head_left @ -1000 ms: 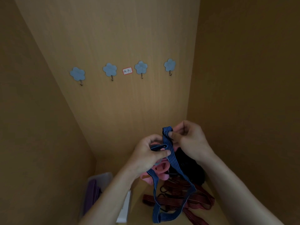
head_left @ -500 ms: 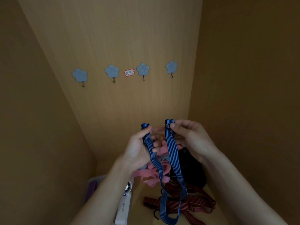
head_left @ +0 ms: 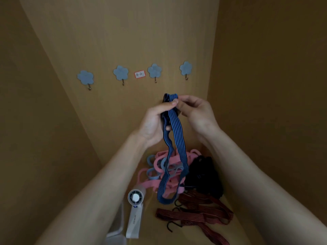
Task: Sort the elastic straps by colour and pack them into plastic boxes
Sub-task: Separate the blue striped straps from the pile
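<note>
Above the strap pile, left hand (head_left: 153, 123) and right hand (head_left: 196, 111) both pinch one blue striped strap (head_left: 174, 138) folded double, four flower hooks (head_left: 120, 73) behind

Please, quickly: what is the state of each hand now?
Left hand: closed on the blue striped strap, near its top.
Right hand: fingers pinching the same strap's folded top.

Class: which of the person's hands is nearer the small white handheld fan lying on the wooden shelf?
Left. The left hand is above the white handheld fan, slightly right in view; the right hand is farther right, across the blue striped strap.
</note>
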{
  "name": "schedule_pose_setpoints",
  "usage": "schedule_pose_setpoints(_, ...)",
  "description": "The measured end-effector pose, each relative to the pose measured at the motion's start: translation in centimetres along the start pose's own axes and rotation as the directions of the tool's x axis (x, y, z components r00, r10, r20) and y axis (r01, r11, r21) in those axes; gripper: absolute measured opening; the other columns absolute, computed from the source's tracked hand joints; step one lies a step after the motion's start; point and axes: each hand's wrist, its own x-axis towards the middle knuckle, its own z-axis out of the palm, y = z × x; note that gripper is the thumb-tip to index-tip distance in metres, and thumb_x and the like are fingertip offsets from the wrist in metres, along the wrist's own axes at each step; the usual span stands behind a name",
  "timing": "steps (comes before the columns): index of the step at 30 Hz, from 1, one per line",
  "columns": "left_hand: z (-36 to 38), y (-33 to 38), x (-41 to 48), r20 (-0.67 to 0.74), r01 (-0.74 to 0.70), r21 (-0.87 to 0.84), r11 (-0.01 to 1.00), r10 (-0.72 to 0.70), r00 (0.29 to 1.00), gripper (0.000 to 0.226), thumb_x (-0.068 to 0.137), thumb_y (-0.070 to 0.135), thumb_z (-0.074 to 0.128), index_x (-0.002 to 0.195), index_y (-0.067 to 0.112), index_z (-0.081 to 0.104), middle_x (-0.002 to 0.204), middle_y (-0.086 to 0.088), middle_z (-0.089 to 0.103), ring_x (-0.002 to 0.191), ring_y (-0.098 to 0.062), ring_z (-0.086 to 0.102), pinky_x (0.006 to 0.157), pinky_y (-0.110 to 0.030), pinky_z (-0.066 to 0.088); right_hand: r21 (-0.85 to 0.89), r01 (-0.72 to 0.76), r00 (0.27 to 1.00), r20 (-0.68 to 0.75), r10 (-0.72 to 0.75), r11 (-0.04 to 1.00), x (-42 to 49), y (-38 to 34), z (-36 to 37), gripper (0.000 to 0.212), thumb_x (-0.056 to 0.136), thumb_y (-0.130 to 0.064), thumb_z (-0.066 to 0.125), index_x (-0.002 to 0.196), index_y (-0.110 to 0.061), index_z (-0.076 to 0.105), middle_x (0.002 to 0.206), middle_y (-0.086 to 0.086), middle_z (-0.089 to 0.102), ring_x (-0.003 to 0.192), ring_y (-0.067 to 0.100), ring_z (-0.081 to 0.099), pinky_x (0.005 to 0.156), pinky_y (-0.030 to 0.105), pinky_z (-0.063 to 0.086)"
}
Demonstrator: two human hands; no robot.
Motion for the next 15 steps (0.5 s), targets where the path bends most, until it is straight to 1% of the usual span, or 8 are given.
schedule_pose_setpoints(2,-0.5,0.7,0.4,0.022,-0.015,0.003,1.0,0.015,1.0,0.031,0.081,0.024,0.055,0.105,0.007,0.062,0.074,-0.001,0.051,0.061,-0.012,0.041,0.052,-0.029,0.018,0.01,0.011,1.0,-0.012,-0.011,1.0,0.6,-0.6,-0.2,0.005,0.093,-0.015,0.069,0.089,-0.016,0.071,0.079,-0.007,0.07,0.077,0.005,0.065,0.078,0.021,0.051)
schedule_pose_setpoints(3,-0.8,1.0,0.7,0.025,-0.02,-0.015,1.0,0.021,0.999,0.032,0.079,0.024,0.052,0.105,0.006,0.058,0.074,-0.001,0.05,0.061,-0.013,0.039,0.052,-0.029,0.02,0.011,0.014,1.0,-0.024,-0.013,1.0,0.9,-0.7,-0.3,0.007,0.093,-0.016,0.069,0.087,-0.019,0.07,0.08,-0.009,0.07,0.077,0.003,0.064,0.078,0.022,0.049)
schedule_pose_setpoints(6,-1.6,1.5,1.1,0.016,-0.009,-0.069,0.998,0.01,1.0,0.031,0.073,0.021,0.047,0.099,0.006,0.054,0.074,-0.002,0.048,0.061,-0.013,0.036,0.055,-0.028,0.024,0.018,0.013,0.998,-0.054,-0.012,1.0,1.5,-0.7,-1.0,0.009,0.091,-0.02,0.072,0.084,-0.022,0.069,0.083,-0.007,0.07,0.084,0.01,0.064,0.081,0.036,0.049)
schedule_pose_setpoints(9,-1.8,1.6,1.3,-0.017,0.018,-0.048,0.999,-0.019,1.0,0.033,0.073,0.013,0.048,0.102,0.003,0.056,0.074,-0.003,0.048,0.061,-0.012,0.036,0.057,-0.025,0.03,0.07,0.0,0.999,-0.049,0.003,0.998,1.7,-0.4,-1.3,0.009,0.087,-0.024,0.074,0.088,-0.017,0.07,0.089,0.004,0.07,0.087,0.021,0.063,0.087,0.055,0.052)
schedule_pose_setpoints(10,-1.9,1.4,1.4,-0.029,0.024,-0.041,0.999,-0.025,0.999,0.028,0.076,0.009,0.048,0.102,0.003,0.059,0.075,-0.001,0.05,0.062,-0.012,0.038,0.058,-0.025,0.032,0.088,-0.005,0.999,-0.047,0.009,0.996,1.7,-0.3,-1.3,0.008,0.089,-0.022,0.073,0.09,-0.014,0.069,0.09,0.007,0.07,0.086,0.022,0.064,0.086,0.054,0.053)
schedule_pose_setpoints(11,-1.8,1.3,1.5,-0.035,0.025,-0.034,0.999,-0.026,0.999,0.025,0.081,0.005,0.048,0.102,0.004,0.061,0.076,-0.001,0.055,0.064,-0.011,0.041,0.06,-0.025,0.033,0.109,-0.01,0.999,-0.047,0.015,0.994,1.7,-0.2,-1.4,0.006,0.092,-0.017,0.071,0.09,-0.012,0.068,0.091,0.008,0.07,0.084,0.022,0.065,0.082,0.049,0.054)
schedule_pose_setpoints(13,-1.8,1.2,1.6,-0.018,0.017,-0.025,1.0,-0.018,1.0,0.028,0.087,-0.002,0.047,0.108,0.003,0.064,0.083,-0.001,0.065,0.067,-0.011,0.05,0.062,-0.025,0.037,0.16,-0.02,0.998,-0.05,0.028,0.987,1.8,-0.2,-1.5,0.003,0.094,-0.011,0.067,0.092,-0.01,0.066,0.091,0.01,0.07,0.08,0.02,0.067,0.071,0.036,0.056)
schedule_pose_setpoints(15,-1.9,0.9,1.6,0.034,0.013,-0.052,0.999,-0.011,0.999,0.032,0.087,0.0,0.051,0.116,0.002,0.065,0.09,-0.004,0.069,0.071,-0.012,0.057,0.064,-0.024,0.042,0.216,-0.04,0.998,-0.04,0.05,0.975,1.8,-0.2,-1.6,0.002,0.094,-0.008,0.066,0.093,-0.008,0.066,0.088,0.008,0.072,0.077,0.017,0.069,0.065,0.028,0.055)
